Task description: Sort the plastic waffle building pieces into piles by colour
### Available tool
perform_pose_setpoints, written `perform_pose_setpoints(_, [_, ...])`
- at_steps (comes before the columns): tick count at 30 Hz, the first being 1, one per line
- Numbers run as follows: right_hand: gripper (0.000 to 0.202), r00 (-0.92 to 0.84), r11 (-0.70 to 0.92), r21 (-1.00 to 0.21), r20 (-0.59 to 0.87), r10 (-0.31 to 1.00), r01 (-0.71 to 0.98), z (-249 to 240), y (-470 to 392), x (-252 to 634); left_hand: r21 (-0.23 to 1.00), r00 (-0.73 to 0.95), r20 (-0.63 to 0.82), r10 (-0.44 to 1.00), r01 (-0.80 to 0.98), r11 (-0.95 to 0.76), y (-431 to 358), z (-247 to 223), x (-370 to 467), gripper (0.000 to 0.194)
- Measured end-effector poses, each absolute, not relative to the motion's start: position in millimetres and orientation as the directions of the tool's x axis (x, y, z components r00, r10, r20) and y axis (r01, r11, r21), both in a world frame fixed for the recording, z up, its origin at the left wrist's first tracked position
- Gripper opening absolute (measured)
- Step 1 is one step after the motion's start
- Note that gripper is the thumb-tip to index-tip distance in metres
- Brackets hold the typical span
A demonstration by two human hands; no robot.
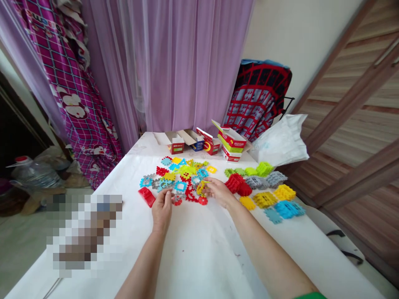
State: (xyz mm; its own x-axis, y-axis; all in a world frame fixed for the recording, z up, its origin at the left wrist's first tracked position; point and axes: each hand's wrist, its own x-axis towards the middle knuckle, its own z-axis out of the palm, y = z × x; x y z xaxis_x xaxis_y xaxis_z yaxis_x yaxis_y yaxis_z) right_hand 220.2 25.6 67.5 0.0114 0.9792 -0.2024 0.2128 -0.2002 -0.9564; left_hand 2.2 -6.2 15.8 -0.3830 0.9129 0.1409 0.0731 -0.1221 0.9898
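Note:
A loose pile of plastic building pieces (pixel 186 171) in red, yellow, blue, green and grey lies on the white table. Between the fingertips of my right hand (pixel 218 192), over the pile's right side, is a yellow toothed building piece (pixel 200 187). My left hand (pixel 162 207) rests at the pile's near left edge, thumb and fingers slightly apart, with no piece visibly held. Just left of it lies a red plastic piece (pixel 146 197). A blue square piece with a cut-out (pixel 181 186) sits between the two hands.
Right of the pile, pieces are grouped by colour: green (pixel 264 169), red (pixel 236 184), grey (pixel 277 178), yellow (pixel 264 199) and blue (pixel 286 209). Open small boxes (pixel 177 148) line the back, beside a white bag (pixel 280 141). A pixelated patch (pixel 89 232) covers the left side.

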Motion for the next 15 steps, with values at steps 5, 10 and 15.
perform_pose_setpoints(5, [0.033,0.014,0.028,-0.418,0.095,0.995,0.908,76.2,7.9,233.4,0.992,-0.379,0.128,0.917,0.045,-0.120,-8.8,20.2,2.8,0.039])
perform_pose_setpoints(10, [0.046,-0.221,0.246,-0.257,0.122,0.968,0.935,78.2,-5.1,245.2,0.992,-0.383,0.124,0.915,0.060,-0.109,-8.1,19.6,3.1,0.036])
perform_pose_setpoints(15, [0.061,-0.465,0.475,-0.259,0.102,0.879,0.841,69.4,-2.0,252.6,0.992,-0.362,0.117,0.925,0.079,-0.094,-5.4,18.4,1.9,0.037])
